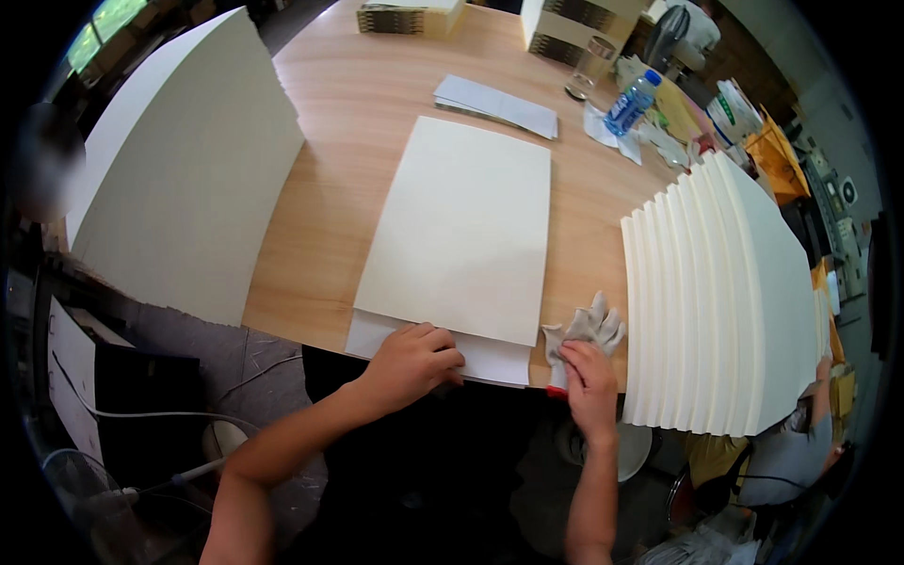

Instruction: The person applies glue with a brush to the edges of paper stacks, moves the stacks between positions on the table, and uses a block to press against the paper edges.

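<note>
Down by edge [538, 382], right hand [591, 381], glove [595, 326], bare tabletop [576, 245]

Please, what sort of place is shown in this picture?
Probably a paper or bookbinding workshop: the wood-toned table, the stepped white stack at right and the work glove suggest this.

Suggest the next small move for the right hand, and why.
Probably lift the glove clear of the table with the right hand: its fingers are already on it, while the left hand is at the near edge of the top sheet.
</note>
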Motion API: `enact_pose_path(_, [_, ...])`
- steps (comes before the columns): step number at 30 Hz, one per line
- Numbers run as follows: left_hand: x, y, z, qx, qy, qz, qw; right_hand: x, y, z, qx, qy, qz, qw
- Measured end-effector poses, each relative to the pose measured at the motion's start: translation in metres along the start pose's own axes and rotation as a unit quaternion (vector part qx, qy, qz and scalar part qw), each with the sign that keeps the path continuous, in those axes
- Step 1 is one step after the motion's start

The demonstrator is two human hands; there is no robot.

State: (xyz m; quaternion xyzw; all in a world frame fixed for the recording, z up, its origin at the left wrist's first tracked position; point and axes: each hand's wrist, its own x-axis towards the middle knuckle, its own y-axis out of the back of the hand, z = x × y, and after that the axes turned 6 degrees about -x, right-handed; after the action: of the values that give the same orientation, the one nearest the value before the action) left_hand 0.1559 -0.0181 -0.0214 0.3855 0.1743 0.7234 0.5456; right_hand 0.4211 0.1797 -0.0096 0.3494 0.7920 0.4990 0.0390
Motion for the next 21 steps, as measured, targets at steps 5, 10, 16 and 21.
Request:
enact_pose_path(5, [-0.004, -0.006, 0.002, 0.026, 0.001, 0.02, 0.999, 0.003, 0.006, -0.009, -0.005, -0.04, 0.03, 0.999])
enact_pose_path(10, [-0.021, -0.012, 0.009, 0.071, 0.022, 0.047, 0.996, -0.003, -0.001, -0.05, 0.035, 0.023, -0.027, 0.999])
enact_pose_path(16, [-0.024, 0.037, 0.006, 0.163, 0.094, 0.073, 0.979, -0.004, -0.025, -0.052, 0.004, -0.005, -0.029, 1.0])
enact_pose_path(21, [-0.022, 0.083, -0.033, 0.117, 0.068, -0.017, 0.991, 0.026, -0.037, -0.05, -0.004, 0.014, -0.054, 0.998])
